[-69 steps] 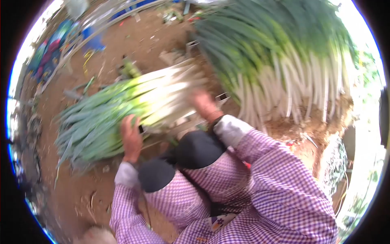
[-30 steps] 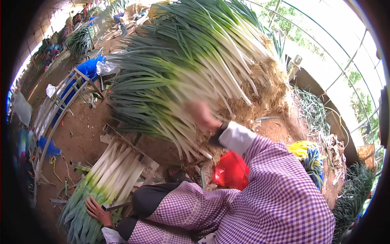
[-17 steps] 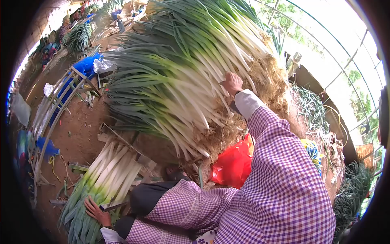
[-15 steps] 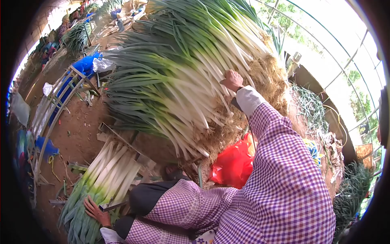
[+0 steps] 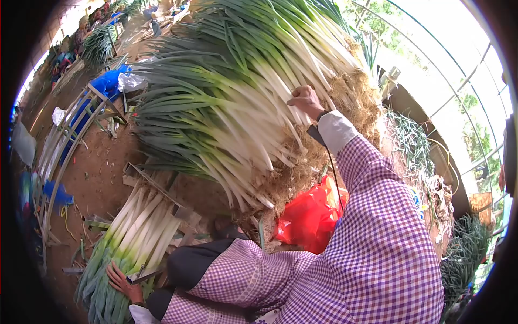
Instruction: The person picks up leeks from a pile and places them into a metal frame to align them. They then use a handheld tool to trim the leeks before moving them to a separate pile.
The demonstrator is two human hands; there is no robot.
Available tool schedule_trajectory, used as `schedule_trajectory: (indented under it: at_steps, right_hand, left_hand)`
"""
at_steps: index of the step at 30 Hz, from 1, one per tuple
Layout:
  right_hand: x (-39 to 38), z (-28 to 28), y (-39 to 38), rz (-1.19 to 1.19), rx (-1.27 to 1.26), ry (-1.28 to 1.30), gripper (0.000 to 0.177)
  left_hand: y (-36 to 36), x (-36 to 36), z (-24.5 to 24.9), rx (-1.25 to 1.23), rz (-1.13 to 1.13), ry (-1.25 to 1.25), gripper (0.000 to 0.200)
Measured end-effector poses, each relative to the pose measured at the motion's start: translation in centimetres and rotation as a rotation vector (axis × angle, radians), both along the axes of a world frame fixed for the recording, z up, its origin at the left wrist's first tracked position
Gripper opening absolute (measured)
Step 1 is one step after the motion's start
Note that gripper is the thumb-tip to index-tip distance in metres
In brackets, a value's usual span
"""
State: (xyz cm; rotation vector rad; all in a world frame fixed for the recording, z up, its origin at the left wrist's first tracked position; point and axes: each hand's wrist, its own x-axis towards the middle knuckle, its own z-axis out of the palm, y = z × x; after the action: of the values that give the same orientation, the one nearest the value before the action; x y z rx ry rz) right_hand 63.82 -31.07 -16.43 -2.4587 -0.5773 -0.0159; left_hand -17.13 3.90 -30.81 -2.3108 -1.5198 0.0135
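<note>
The right hand (image 5: 306,101) has moved up the leek pile (image 5: 237,102), fingers curled, grip unclear; work apparently centres there. The left hand (image 5: 125,283) stays spread on the leek bundle (image 5: 137,227), beside the frame's near edge (image 5: 145,276).

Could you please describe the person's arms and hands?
The left hand and right hand are bare, with pale cuffs. The right sleeve is checked purple and white; its wrist has a dark band, beside a dark piece and black cable.

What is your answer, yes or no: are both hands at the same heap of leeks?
No, the left hand lies on the smaller bundle, while the right hand is at the larger heap.
</note>
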Motion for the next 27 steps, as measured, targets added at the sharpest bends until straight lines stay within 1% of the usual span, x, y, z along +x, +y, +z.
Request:
schedule_trajectory:
  at_steps: [1, 2, 3, 7, 8, 10, 12, 13, 15, 16, 19, 20, 23, 24, 25, 26, 27]
  right_hand:
    - [-0.2, -0.1, 0.0, -0.021, -0.014, 0.026, 0.030]
    - [-0.6, -0.2, 0.2, -0.010, -0.026, -0.022, 0.030]
    - [-0.7, -0.2, 0.4, -0.020, -0.025, -0.002, 0.030]
    - [-1.1, -1.5, 1.3, -0.009, -0.117, -0.116, 0.047]
    - [-1.0, -1.9, 1.8, 0.003, -0.134, -0.146, 0.052]
    - [-0.7, -1.8, 3.2, -0.006, -0.195, -0.118, 0.059]
    - [0.3, -1.3, 4.4, 0.016, -0.285, -0.082, 0.068]
    - [0.4, -0.3, 5.2, -0.021, -0.322, 0.004, 0.072]
    - [1.3, 0.5, 5.8, 0.055, -0.317, -0.035, 0.069]
    - [1.3, 1.1, 5.8, 0.048, -0.282, 0.045, 0.071]
    - [1.5, 1.6, 6.1, 0.070, -0.158, 0.130, 0.073]
    - [1.2, 1.5, 6.0, 0.031, -0.094, 0.110, 0.074]
    - [0.3, 3.3, 6.3, 0.067, 0.145, 0.352, 0.078]
    - [1.2, 1.7, 6.0, 0.129, 0.234, 0.285, 0.057]
    - [0.4, 1.5, 6.0, 0.196, 0.317, 0.217, 0.039]
    - [-1.1, 0.7, 5.2, 0.198, 0.436, 0.321, 0.038]
    - [-3.2, -0.5, 3.7, 0.259, 0.410, 0.189, 0.039]
  left_hand:
    - [0.0, 0.0, -0.1, -0.005, 0.009, 0.014, 0.105]
    - [0.1, 0.0, -0.1, -0.006, 0.021, 0.025, 0.105]
    - [0.1, 0.1, -0.1, -0.006, 0.035, 0.038, 0.105]
    - [-0.2, 0.1, 0.2, -0.004, 0.033, 0.076, 0.103]
    - [0.1, -0.1, -0.1, -0.011, 0.028, 0.054, 0.103]
    - [0.4, -0.4, -0.4, -0.020, 0.032, 0.000, 0.103]
    - [0.2, -0.3, -0.4, -0.054, 0.062, 0.008, 0.103]
    - [0.0, 0.0, -0.1, -0.073, 0.076, 0.015, 0.103]
    - [-0.2, 0.0, 0.0, -0.054, 0.062, 0.029, 0.098]
    - [-0.2, 0.1, 0.1, -0.043, 0.053, 0.034, 0.095]
    - [-0.8, 0.8, 1.2, -0.059, 0.041, -0.005, 0.095]
    - [-0.8, 0.7, 1.1, -0.071, 0.041, -0.021, 0.097]
    - [-0.7, 0.6, 1.0, -0.106, 0.043, -0.055, 0.101]
    - [-0.9, 0.8, 1.3, -0.118, 0.049, -0.057, 0.101]
    - [-0.8, 0.9, 1.4, -0.130, 0.056, -0.062, 0.101]
    - [-0.8, 0.6, 1.2, -0.108, 0.035, -0.085, 0.100]
    - [-0.7, 0.4, 0.9, -0.089, 0.011, -0.107, 0.101]
